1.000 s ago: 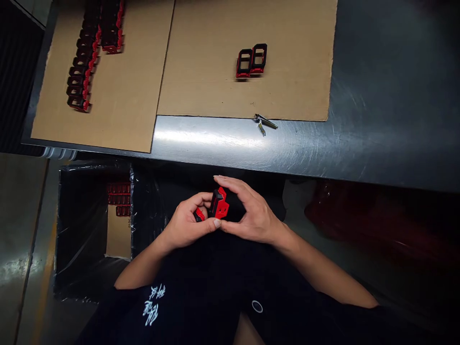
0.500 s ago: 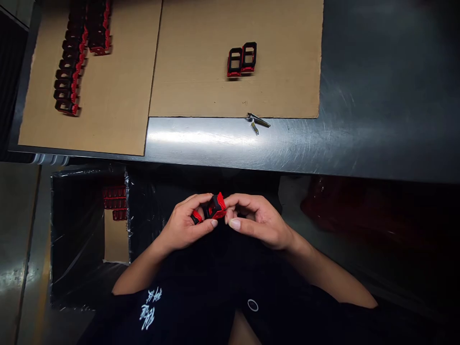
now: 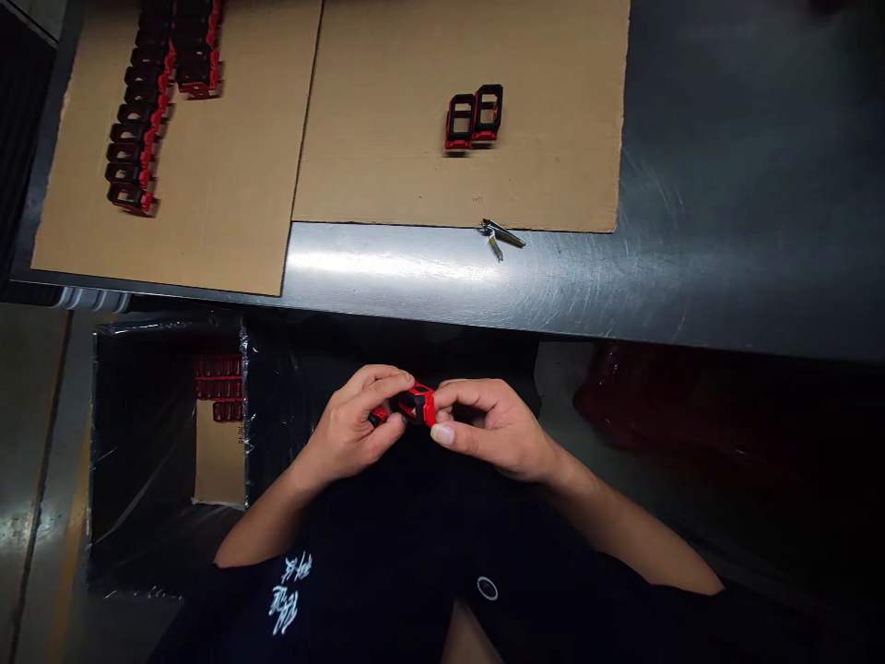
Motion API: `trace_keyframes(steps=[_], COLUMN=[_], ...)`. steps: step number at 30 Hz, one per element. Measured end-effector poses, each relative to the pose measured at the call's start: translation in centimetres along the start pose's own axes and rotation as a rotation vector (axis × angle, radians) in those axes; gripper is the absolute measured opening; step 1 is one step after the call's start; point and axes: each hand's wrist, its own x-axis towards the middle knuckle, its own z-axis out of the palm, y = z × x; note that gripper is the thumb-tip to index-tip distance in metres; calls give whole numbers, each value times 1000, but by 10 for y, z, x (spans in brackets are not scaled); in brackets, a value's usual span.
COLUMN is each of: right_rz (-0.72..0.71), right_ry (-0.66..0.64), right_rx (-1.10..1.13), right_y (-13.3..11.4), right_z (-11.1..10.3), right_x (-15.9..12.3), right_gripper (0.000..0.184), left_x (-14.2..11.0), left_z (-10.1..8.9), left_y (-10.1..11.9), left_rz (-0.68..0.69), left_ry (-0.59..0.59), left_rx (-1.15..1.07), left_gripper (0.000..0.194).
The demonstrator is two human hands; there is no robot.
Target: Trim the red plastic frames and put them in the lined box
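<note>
We have the red-and-black plastic part (image 3: 417, 404) pinched between both hands, just above the lap and in front of the body. The left hand (image 3: 351, 427) curls around its left end, with the fingers wrapped over the top and a small red tip (image 3: 377, 417) poking out beyond them. The right hand (image 3: 495, 430) pinches the right end between thumb and fingers, and the thumb pad (image 3: 443, 435) presses in just beside the part's red edge.

Ahead of us stands a steel table (image 3: 442, 281), with two cardboard sheets (image 3: 449, 120) lying on it. On the left sheet, black-and-red frames (image 3: 135, 129) stand in rows; on the right sheet, two frames (image 3: 474, 118) sit side by side. A small metal nail clipper (image 3: 501, 236) lies at the cardboard's near edge.

Below the table on our left, a plastic-lined box (image 3: 166, 443) holds red parts (image 3: 218, 387). Our black T-shirt (image 3: 373, 599) carries white brush-style lettering (image 3: 287, 595), too stylised for us to read, and a small ring mark (image 3: 487, 588).
</note>
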Motion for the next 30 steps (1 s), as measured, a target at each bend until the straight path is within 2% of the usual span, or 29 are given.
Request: trace_keyframes(steps=[4,8,12,17,23,30], right_rz=[-72,-189,-286,-406,-498,-470], right_ry=[51,66,61,58,64,55], right_rx=[-145,-242,-279,-342,-443,-573], right_y=[0,4,7,11,15,14], right_z=[2,1,0,-1,-2,0], right_x=[2,1,1,3,6,8], right_gripper=[11,9,5,3,3,15], left_x=[3,4,3,1,-1,-2], left_z=[-4,-3,-2,-3,2,10], left_y=[1,0,2,5,2,3], left_rz=[41,25,-120,-274,-241,-218], left_ry=[15,46,72,14,8,-4], left_rx=[85,77,-6,-221,-478,-421], left_gripper=[40,46,53,53,68,86])
